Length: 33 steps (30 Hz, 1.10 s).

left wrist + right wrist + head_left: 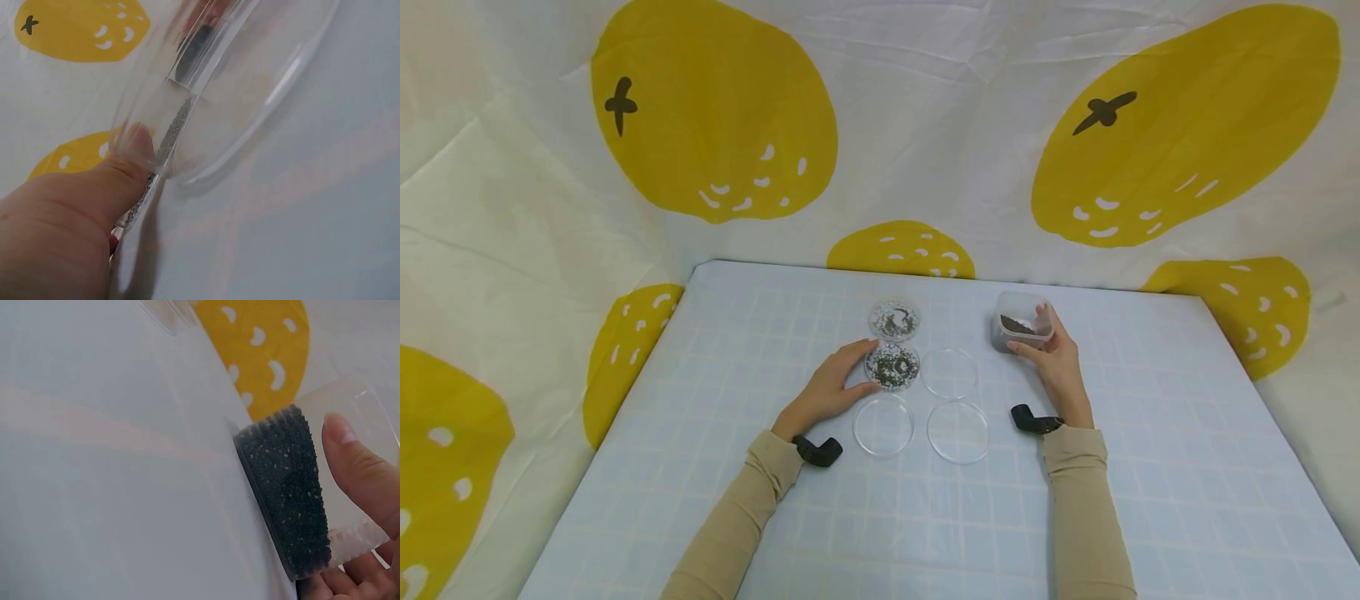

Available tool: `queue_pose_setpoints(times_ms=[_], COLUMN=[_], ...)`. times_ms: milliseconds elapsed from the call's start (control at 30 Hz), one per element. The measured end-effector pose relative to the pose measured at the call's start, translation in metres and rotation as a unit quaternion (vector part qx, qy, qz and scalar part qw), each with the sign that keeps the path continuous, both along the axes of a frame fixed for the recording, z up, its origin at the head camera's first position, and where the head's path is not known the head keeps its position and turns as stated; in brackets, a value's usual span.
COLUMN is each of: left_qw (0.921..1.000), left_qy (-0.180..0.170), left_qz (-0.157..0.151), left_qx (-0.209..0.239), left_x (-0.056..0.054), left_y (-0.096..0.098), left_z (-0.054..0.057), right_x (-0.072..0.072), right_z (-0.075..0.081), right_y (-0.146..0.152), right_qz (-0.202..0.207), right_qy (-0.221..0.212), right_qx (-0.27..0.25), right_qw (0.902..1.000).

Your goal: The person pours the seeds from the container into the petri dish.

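Observation:
My left hand [829, 385] holds a clear petri dish [892, 367] at its left side, thumb at the near rim and fingers at the far rim. Dark grains mixed with white bits cover this dish's bottom. Just behind it stands another petri dish [894, 319] with similar dark and white bits. On the right, my right hand [1060, 360] grips a clear plastic tub [1000, 333]. Black grains [284, 494] fill its lower part in the right wrist view, and the thumb presses along its side wall. The tub's base is close to the table.
Three clear round dishes or lids lie near the left hand: one [883, 456] in front, one [958, 462] to the front right, one [950, 349] to the right. The table [865, 533] has a pale checked cloth. A fruit-patterned curtain [925, 125] hangs behind.

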<state>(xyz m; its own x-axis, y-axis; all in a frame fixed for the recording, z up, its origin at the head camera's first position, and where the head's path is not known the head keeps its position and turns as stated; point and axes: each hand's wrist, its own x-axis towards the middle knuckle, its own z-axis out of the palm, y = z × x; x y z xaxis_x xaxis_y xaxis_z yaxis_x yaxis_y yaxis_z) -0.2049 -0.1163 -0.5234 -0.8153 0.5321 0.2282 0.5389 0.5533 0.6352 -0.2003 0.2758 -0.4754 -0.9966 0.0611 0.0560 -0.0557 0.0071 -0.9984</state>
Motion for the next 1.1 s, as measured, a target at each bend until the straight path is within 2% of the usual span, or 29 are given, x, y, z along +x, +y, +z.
queue_pose_setpoints(times_ms=[267,433,633,767,867,967,1100], left_qw=[1.0000,1.0000,0.9999,0.9999,0.9999,0.9998,0.9999], left_qy=[0.000,-0.002,-0.003,-0.009,-0.013,-0.010,-0.009], left_qz=[-0.003,0.000,0.000,0.001,0.004,0.003,0.000], left_qx=[0.004,0.006,0.014,0.011,0.009,0.015,0.015], left_x=[0.001,0.000,0.000,0.000,0.000,0.000,0.001], left_y=[0.000,0.000,-0.001,-0.001,-0.001,-0.001,0.000], left_z=[0.002,0.001,0.000,0.000,0.001,0.002,0.001], right_x=[0.002,0.000,-0.001,0.003,0.006,0.008,0.010], right_z=[0.001,-0.001,0.005,0.018,0.032,0.046,0.062], right_y=[0.000,0.002,0.008,0.013,0.012,0.007,-0.004], right_qz=[0.005,0.000,-0.002,-0.004,-0.010,-0.027,-0.050], right_qy=[0.014,0.021,0.014,0.021,0.047,0.092,0.162], right_qx=[-0.024,-0.019,0.045,0.087,0.089,0.092,0.103], right_qw=[0.9996,0.9996,0.9989,0.9960,0.9949,0.9912,0.9801])
